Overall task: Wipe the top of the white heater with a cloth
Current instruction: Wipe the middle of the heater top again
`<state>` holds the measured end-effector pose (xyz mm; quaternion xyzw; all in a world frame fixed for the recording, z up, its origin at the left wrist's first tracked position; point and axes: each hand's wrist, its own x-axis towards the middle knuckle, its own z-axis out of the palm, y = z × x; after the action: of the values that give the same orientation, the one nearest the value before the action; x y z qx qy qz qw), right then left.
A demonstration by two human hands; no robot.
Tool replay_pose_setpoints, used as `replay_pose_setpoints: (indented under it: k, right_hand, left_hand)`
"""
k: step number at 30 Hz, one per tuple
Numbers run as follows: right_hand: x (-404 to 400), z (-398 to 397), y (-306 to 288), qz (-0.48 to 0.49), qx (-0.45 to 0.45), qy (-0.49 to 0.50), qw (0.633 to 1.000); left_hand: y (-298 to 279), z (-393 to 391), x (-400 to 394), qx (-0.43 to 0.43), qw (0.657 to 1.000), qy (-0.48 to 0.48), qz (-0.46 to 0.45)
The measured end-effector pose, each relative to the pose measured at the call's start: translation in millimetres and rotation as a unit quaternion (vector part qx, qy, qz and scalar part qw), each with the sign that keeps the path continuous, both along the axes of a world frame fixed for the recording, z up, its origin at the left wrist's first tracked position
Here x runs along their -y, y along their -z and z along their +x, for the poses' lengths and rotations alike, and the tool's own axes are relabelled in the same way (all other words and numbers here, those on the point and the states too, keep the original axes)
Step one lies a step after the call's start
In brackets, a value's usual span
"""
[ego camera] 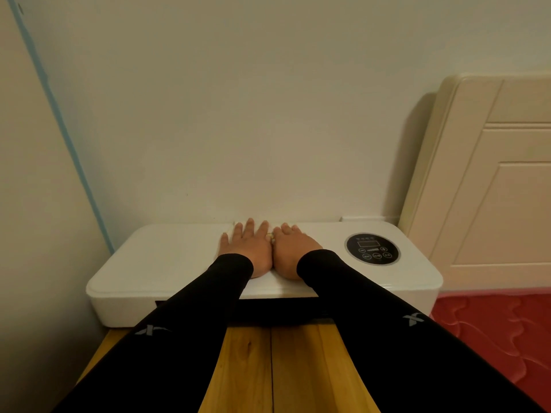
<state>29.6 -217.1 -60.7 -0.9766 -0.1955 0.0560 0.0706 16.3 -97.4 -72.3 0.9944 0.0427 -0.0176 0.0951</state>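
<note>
The white heater (167, 263) stands against the wall with a flat rounded top and a round black control panel (372, 248) at its right end. A white cloth (280, 283) lies spread on the middle of the top, barely distinct from it. My left hand (249, 248) and my right hand (293, 251) lie flat side by side on the cloth, fingers straight and pointing toward the wall. Both arms wear black sleeves. Most of the cloth is hidden under my hands.
The heater sits on a wooden surface (268, 368) of yellow planks. A cream headboard (492, 180) rises at the right, with a red quilted bedspread (492, 329) below it. A pale panel with a blue edge (59, 120) closes off the left side.
</note>
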Motion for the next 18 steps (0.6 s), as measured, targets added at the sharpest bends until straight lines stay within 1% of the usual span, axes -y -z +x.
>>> replay_pose_setpoints:
  k: [9, 18]
  right_hand:
    - [8, -23, -2, -0.002, -0.010, 0.001, 1.000]
    - [19, -48, -1, -0.015, -0.009, 0.000, 1.000]
  left_hand:
    - [-3, -25, 8, -0.009, 1.000, -0.001, -0.012]
    - [-3, -48, 18, -0.025, 1.000, 0.000, -0.002]
